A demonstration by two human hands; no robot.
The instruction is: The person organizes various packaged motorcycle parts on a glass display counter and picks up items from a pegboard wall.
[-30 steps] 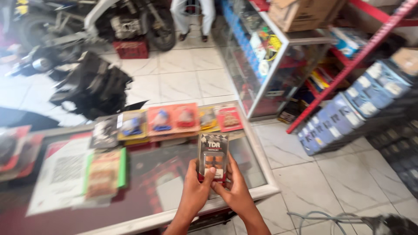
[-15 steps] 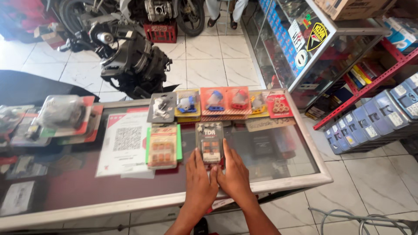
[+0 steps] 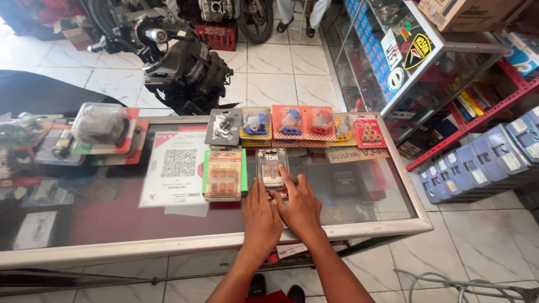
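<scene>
The right hand (image 3: 300, 209) covers the lower end of the dark blister pack (image 3: 272, 167), hiding what lies there. At the glass counter's (image 3: 365, 224) left edge, packets (image 3: 33, 146) run out of frame. The motorcycle (image 3: 179, 56) is cut off at the top.

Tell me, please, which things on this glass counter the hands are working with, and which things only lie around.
In hand:
- left hand and right hand, flat on the counter
- dark blister pack, under the right fingertips

Lying about:
- green-edged pack beside it
- white code sheet
- row of coloured packs at the far edge
- glass counter
</scene>
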